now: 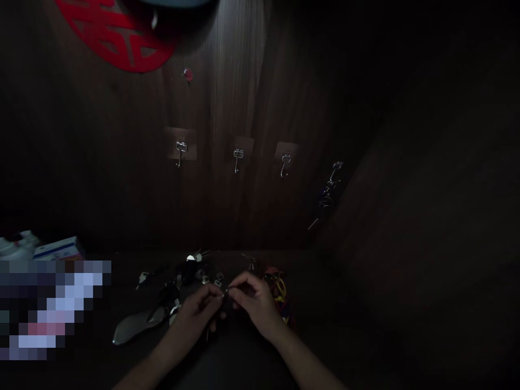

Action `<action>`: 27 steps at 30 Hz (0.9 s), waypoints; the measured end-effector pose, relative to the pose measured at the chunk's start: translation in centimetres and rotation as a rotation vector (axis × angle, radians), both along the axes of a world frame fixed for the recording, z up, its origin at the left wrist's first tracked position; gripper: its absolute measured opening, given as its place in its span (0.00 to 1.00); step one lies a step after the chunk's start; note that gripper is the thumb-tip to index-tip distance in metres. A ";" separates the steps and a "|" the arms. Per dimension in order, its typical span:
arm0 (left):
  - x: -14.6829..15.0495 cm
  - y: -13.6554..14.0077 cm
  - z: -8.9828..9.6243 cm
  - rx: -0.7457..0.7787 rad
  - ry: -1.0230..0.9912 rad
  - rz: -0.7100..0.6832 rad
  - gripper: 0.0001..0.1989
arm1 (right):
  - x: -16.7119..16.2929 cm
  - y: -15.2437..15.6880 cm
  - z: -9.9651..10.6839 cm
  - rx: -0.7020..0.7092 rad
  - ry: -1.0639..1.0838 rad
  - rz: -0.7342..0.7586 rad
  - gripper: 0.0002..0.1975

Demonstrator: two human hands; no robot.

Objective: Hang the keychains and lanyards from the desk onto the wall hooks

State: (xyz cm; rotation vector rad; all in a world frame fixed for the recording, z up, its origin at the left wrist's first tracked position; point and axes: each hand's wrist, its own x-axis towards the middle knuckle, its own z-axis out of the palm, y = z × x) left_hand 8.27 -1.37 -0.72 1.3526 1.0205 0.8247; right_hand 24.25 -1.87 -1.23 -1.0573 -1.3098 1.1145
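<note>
My left hand [199, 310] and my right hand [257, 306] meet low in the middle of the view, fingertips pinched. Between them is a small metal piece [226, 291], perhaps a key ring; the fingers and the dim light hide most of it. Something thin hangs below my left fingers. Several keys [197, 259] lie in a dark heap just beyond my left hand. A single key [143, 278] is farther left. Next to my right hand is a tangle of red and yellow cords [280, 290].
A grey shoehorn-like piece [138, 326] lies left of my left hand. Metal hooks [237, 154] are fixed in a row on the wooden back panel; a bunch of keys [327, 195] hangs from the rightmost. A box [59, 248] stands at left, beside a pixelated area. Above hangs a red round cutout [122, 40].
</note>
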 end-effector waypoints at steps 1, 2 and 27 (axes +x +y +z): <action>0.0 -0.1 0.0 0.002 -0.002 0.001 0.14 | 0.0 0.1 -0.1 0.003 0.007 -0.010 0.11; 0.0 -0.1 0.0 0.009 -0.009 0.006 0.14 | 0.0 0.1 -0.1 0.005 0.016 -0.020 0.12; -0.5 -0.1 -0.7 0.548 0.218 -0.057 0.08 | -0.2 0.7 -1.5 -0.298 0.100 0.173 0.19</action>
